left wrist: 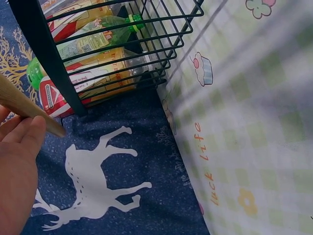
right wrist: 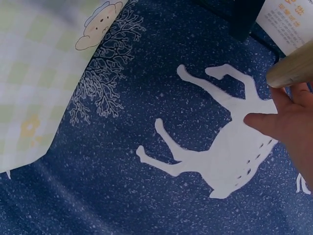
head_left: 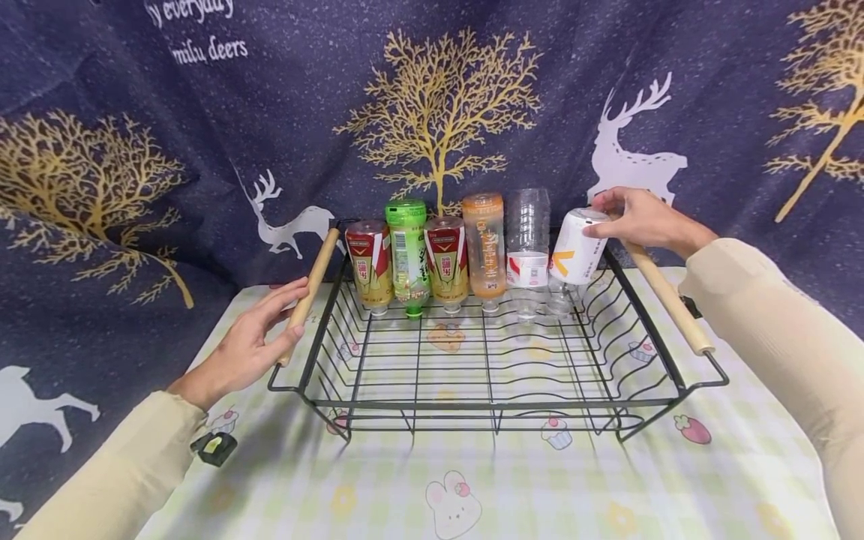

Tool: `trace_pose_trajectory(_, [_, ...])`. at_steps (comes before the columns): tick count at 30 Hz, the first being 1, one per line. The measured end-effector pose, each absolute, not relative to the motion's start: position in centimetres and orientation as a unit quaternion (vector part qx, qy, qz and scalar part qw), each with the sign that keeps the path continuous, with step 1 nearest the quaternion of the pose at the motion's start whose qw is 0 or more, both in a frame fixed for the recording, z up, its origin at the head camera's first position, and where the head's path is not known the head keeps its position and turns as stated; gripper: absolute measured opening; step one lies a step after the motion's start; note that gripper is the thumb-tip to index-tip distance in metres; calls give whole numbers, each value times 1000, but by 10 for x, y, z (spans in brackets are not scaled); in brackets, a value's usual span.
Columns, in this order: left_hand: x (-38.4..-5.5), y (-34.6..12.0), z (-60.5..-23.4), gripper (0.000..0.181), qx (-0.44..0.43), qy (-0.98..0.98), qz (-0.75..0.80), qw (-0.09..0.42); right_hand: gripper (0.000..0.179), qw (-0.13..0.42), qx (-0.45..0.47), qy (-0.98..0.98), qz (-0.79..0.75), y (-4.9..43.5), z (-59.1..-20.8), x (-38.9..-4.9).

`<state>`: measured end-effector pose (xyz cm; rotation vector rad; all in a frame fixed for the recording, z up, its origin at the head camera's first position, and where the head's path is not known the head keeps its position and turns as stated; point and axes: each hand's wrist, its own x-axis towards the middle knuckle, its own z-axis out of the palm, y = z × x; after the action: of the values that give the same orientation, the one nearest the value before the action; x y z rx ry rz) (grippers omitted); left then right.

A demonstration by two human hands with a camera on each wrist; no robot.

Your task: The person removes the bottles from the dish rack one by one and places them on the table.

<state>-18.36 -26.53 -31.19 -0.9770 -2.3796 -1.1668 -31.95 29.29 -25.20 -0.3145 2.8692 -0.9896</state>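
In the head view my right hand holds an upside-down plastic bottle with a white label by its base, thumb in front and fingers behind. The bottle leans at the back right of a black wire dish rack. Beside it, upside down along the rack's back, stand a clear bottle, an orange-printed bottle, a green bottle and two red-and-gold bottles. My left hand rests relaxed fingers on the left wooden handle.
A right wooden handle passes below my right wrist. The rack stands on a checked tablecloth. A dark blue cloth with deer and trees hangs close behind the bottles. A small black object is at my left wrist.
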Motion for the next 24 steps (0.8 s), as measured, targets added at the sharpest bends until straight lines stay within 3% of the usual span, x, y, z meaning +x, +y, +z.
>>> trace_pose_trajectory(24, [-185, -266, -313, 51, -346, -825, -418, 160, 73, -32, -125, 918, -375, 306, -226, -298])
